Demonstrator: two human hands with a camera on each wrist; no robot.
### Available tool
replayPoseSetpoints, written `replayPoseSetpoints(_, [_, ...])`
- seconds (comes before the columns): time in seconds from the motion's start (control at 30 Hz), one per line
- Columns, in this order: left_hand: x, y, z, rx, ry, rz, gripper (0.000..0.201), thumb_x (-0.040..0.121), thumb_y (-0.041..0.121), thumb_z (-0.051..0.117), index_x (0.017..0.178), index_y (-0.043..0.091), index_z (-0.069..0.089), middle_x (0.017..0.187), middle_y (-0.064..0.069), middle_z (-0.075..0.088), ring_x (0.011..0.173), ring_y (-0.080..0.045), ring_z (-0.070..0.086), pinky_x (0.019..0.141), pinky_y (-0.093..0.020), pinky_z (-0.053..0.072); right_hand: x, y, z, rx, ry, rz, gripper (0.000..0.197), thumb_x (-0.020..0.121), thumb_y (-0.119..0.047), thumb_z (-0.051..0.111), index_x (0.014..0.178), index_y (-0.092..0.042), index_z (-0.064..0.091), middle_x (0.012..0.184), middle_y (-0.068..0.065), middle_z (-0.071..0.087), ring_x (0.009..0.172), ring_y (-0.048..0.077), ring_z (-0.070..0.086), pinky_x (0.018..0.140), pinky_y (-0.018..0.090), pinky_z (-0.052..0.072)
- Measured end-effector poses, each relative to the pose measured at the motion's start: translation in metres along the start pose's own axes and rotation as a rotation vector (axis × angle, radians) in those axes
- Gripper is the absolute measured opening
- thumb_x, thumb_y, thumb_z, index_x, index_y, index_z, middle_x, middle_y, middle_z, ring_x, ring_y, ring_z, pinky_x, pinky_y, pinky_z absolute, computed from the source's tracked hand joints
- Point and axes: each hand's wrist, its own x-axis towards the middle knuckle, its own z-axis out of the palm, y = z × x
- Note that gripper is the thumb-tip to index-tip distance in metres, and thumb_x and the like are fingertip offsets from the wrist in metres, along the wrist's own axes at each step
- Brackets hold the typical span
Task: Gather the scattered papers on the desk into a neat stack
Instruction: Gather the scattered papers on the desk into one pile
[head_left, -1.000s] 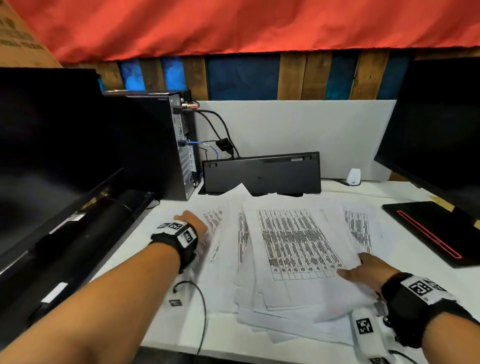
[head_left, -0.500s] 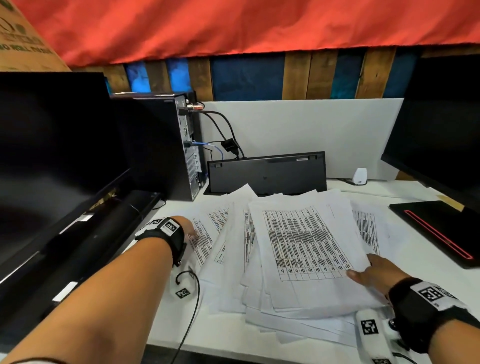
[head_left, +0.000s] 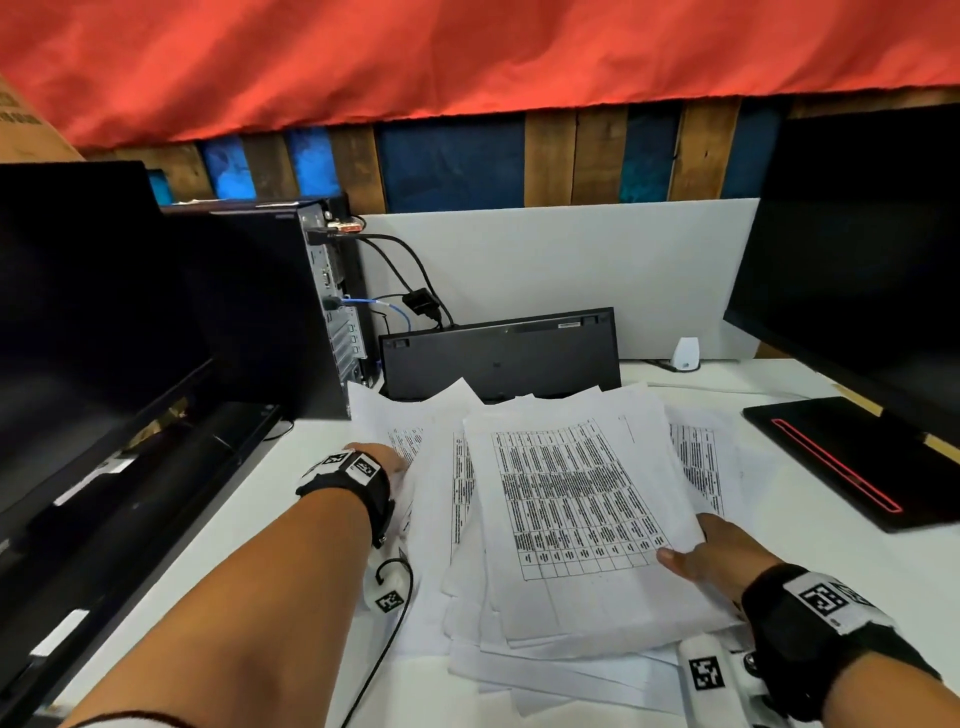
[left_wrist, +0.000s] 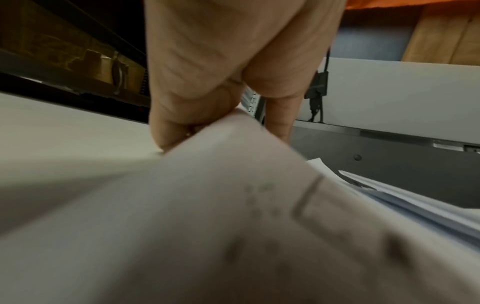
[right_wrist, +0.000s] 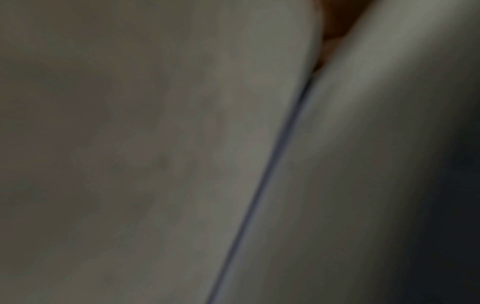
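A loose pile of printed white papers (head_left: 566, 499) lies fanned out mid-desk, the top sheet showing a table of text. My left hand (head_left: 384, 462) is at the pile's left edge, fingers hidden under the sheets. In the left wrist view a paper (left_wrist: 233, 205) rises between thumb (left_wrist: 168, 127) and a finger (left_wrist: 280, 119). My right hand (head_left: 711, 556) grips the top sheets at their lower right edge, with its thumb on top and its fingers beneath. Blurred paper (right_wrist: 182, 144) fills the right wrist view.
The white desk (head_left: 810, 561) holds an upended black keyboard (head_left: 498, 358) behind the pile, a PC tower (head_left: 291, 306) with cables back left, dark monitors left (head_left: 88, 312) and right (head_left: 862, 260), and a black pad with a red stripe (head_left: 841, 457).
The left hand has slid in from on top of the left sheets to under their edge, bunching them toward the middle. The right hand has gone from lying on the sheets to gripping their edge.
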Motion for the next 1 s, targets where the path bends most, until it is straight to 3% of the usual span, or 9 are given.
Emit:
replayPoseSetpoints(0.07, [0.003, 0.002, 0.004, -0.027, 0.034, -0.005, 0.055, 0.098, 0.045, 0.045, 0.142, 0.011, 0.047, 0.148, -0.011, 0.044, 0.135, -0.028, 0.044, 0.113, -0.03, 0.035, 0.0, -0.001, 0.0, 0.016, -0.008, -0.006, 0.035, 0.084, -0.017, 0.07, 0.11, -0.006, 0.05, 0.119, 0.012, 0.059, 0.097, 0.021, 0.05, 0.08, 0.023, 0.037])
replayPoseSetpoints(0.17, [-0.003, 0.002, 0.001, -0.16, 0.117, 0.053, 0.045, 0.102, 0.039, 0.036, 0.135, 0.013, 0.053, 0.139, -0.009, 0.054, 0.128, -0.027, 0.052, 0.105, -0.029, 0.04, -0.001, -0.001, -0.001, 0.034, -0.02, 0.005, 0.046, 0.084, -0.017, 0.07, 0.122, -0.002, 0.05, 0.123, 0.012, 0.057, 0.1, 0.021, 0.049, 0.083, 0.024, 0.037])
replayPoseSetpoints(0.27, [-0.003, -0.006, -0.014, -0.42, 0.233, -0.02, 0.037, 0.097, 0.025, 0.053, 0.127, 0.005, 0.058, 0.129, -0.014, 0.062, 0.117, -0.032, 0.059, 0.095, -0.033, 0.048, -0.001, -0.001, -0.002, 0.042, -0.019, 0.01, 0.052, 0.083, -0.018, 0.071, 0.127, -0.001, 0.047, 0.13, 0.013, 0.055, 0.113, 0.026, 0.052, 0.091, 0.026, 0.041])
replayPoseSetpoints(0.33, [-0.006, -0.014, -0.032, -0.559, 0.385, -0.022, 0.03, 0.089, 0.011, 0.06, 0.118, 0.001, 0.061, 0.116, -0.019, 0.066, 0.106, -0.036, 0.064, 0.083, -0.037, 0.053, -0.002, -0.002, -0.001, 0.028, -0.026, 0.023, 0.059, 0.083, -0.021, 0.071, 0.132, 0.0, 0.044, 0.135, 0.012, 0.051, 0.121, 0.027, 0.05, 0.095, 0.026, 0.038])
replayPoseSetpoints(0.43, [-0.024, -0.03, -0.075, -0.554, 0.638, 0.091, 0.022, 0.089, 0.008, 0.052, 0.107, 0.002, 0.062, 0.101, -0.019, 0.066, 0.097, -0.038, 0.065, 0.072, -0.036, 0.047, -0.007, -0.007, -0.002, 0.041, -0.012, 0.032, 0.054, 0.084, -0.018, 0.07, 0.128, 0.001, 0.046, 0.132, 0.013, 0.053, 0.108, 0.023, 0.05, 0.088, 0.023, 0.037])
replayPoseSetpoints(0.63, [-0.081, -0.038, -0.167, -0.561, 1.047, 0.336, 0.021, 0.089, 0.016, 0.05, 0.103, 0.004, 0.059, 0.105, -0.024, 0.065, 0.098, -0.04, 0.062, 0.081, -0.043, 0.05, -0.013, -0.015, -0.001, 0.002, 0.003, 0.088, 0.053, 0.085, -0.026, 0.069, 0.125, 0.0, 0.046, 0.13, 0.014, 0.053, 0.119, 0.026, 0.05, 0.08, 0.02, 0.032])
replayPoseSetpoints(0.7, [-0.088, -0.032, -0.184, -0.716, 1.026, 0.406, 0.026, 0.088, 0.014, 0.054, 0.11, 0.002, 0.06, 0.112, -0.021, 0.066, 0.104, -0.035, 0.063, 0.086, -0.039, 0.049, -0.016, -0.018, -0.001, 0.009, 0.022, 0.107, 0.054, 0.085, -0.028, 0.068, 0.125, 0.0, 0.046, 0.131, 0.014, 0.052, 0.119, 0.026, 0.05, 0.081, 0.02, 0.033])
replayPoseSetpoints(0.8, [-0.088, -0.009, -0.168, -0.875, 0.788, 0.48, 0.031, 0.087, 0.006, 0.062, 0.117, 0.0, 0.063, 0.113, -0.015, 0.067, 0.103, -0.027, 0.064, 0.082, -0.032, 0.049, -0.023, -0.025, 0.0, 0.013, 0.038, 0.139, 0.06, 0.087, -0.033, 0.065, 0.132, -0.001, 0.042, 0.138, 0.013, 0.047, 0.127, 0.026, 0.046, 0.09, 0.023, 0.036])
replayPoseSetpoints(1.0, [-0.069, 0.044, -0.024, -0.713, 0.255, 0.374, 0.03, 0.086, 0.003, 0.061, 0.115, -0.003, 0.062, 0.114, -0.022, 0.066, 0.107, -0.035, 0.063, 0.08, -0.034, 0.049, -0.033, -0.027, -0.003, 0.066, 0.034, 0.105, 0.056, 0.098, -0.014, 0.043, 0.148, -0.001, 0.022, 0.14, 0.021, 0.046, 0.126, 0.034, 0.044, 0.101, 0.029, 0.036])
